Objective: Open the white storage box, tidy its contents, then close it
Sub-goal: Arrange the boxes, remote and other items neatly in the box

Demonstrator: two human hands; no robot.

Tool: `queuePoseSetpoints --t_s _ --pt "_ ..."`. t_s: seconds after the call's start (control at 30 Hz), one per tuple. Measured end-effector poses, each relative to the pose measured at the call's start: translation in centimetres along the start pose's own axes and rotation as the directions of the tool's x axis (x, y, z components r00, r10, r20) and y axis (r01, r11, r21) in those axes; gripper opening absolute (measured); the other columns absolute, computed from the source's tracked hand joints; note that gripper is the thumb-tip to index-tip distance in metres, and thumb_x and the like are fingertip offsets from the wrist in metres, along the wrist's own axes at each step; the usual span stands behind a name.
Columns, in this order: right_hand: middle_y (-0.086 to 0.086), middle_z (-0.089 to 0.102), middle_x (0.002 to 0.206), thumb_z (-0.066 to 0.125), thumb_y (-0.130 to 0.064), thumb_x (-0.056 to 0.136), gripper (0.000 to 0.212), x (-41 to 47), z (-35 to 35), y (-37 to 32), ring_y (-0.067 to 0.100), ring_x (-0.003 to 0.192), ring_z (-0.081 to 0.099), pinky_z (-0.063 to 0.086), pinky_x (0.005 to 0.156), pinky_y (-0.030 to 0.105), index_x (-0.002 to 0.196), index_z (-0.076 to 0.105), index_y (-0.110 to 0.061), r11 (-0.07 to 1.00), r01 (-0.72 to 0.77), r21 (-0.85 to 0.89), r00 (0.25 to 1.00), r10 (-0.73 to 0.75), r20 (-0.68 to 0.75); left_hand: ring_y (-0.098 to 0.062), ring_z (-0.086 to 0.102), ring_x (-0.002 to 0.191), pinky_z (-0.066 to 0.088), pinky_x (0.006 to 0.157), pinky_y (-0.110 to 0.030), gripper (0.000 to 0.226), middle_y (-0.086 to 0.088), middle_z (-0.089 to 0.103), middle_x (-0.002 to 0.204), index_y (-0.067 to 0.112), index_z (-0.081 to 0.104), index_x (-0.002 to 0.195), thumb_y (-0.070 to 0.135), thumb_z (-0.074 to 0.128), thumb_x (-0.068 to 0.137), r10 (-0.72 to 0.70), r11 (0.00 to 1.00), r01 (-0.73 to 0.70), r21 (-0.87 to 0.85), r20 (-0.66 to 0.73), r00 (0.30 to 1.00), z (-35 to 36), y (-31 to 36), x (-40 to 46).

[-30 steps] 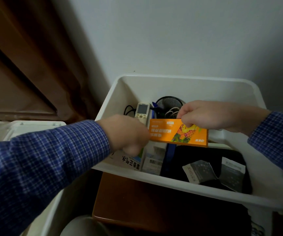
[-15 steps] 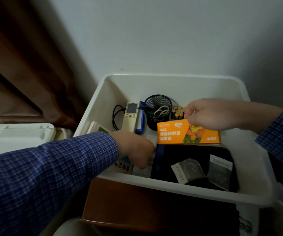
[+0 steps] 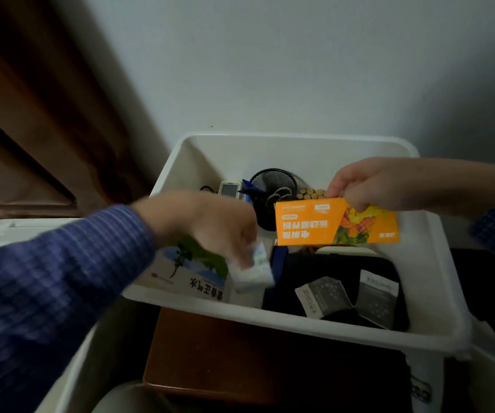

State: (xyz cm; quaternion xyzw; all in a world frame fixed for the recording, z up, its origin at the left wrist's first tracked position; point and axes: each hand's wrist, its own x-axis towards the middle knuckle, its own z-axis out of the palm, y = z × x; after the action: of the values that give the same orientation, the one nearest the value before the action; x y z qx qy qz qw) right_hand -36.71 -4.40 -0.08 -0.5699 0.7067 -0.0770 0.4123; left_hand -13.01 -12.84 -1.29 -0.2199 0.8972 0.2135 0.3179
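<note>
right hand (image 3: 368, 186) is pinching a flat glossy orange carton (image 3: 337, 222) above the open white storage box (image 3: 299, 144) | left hand (image 3: 210, 222), blurred, is curling around a small pale packet (image 3: 252, 271) | black mesh cup (image 3: 273, 183) is sitting inside at the back

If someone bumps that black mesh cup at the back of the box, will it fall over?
Probably not easily. The black mesh cup stands upright, looks short and wide, and is hemmed in by the remote and batteries. Being wire mesh, it is likely light, so a hard knock could still shift it. The things inside it might rattle or spill.
</note>
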Motion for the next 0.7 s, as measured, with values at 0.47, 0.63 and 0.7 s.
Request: queuePoseSetpoints --t_s 0.47,0.63,0.7 --pt "0.0 0.073 0.093 0.062 -0.007 0.082 0.034 -2.7 -0.7 1.3 0.018 0.081 0.067 0.053 0.077 0.038 0.108 0.06 -0.03 0.979 0.013 -0.205 0.972 0.035 0.233 0.002 0.054 0.049 0.044 0.048 -0.016 0.036 0.009 0.065 0.061 0.021 0.068 0.069 0.05 0.064 0.091 -0.051 0.927 -0.023 -0.374 -0.188 0.981 4.6 6.1 2.1" --pt "-0.002 0.071 0.099 0.061 -0.024 0.091 0.017 -2.5 1.9 0.8 0.017 0.088 0.068 0.056 0.079 0.038 0.105 0.057 -0.031 0.899 0.141 -0.415 0.913 0.045 0.407 -0.007 0.068 0.062 0.057 0.065 -0.027 0.036 0.007 0.072 0.071 0.018 0.071 0.078 0.045 0.055 0.096 -0.135 0.931 0.1 -0.35 -0.075 0.988 2.9 2.9 -1.1" --pt "-0.005 0.067 0.099 0.062 -0.035 0.09 0.013 -2.8 2.7 0.5 0.012 0.088 0.066 0.055 0.073 0.03 0.101 0.056 -0.035 0.855 0.18 -0.487 0.889 0.07 0.452 -0.011 0.07 0.069 0.059 0.069 -0.031 0.033 0.0 0.074 0.077 0.013 0.074 0.084 0.037 0.055 0.096 -0.241 0.921 0.16 -0.356 -0.198 0.95 1.9 1.1 -1.6"
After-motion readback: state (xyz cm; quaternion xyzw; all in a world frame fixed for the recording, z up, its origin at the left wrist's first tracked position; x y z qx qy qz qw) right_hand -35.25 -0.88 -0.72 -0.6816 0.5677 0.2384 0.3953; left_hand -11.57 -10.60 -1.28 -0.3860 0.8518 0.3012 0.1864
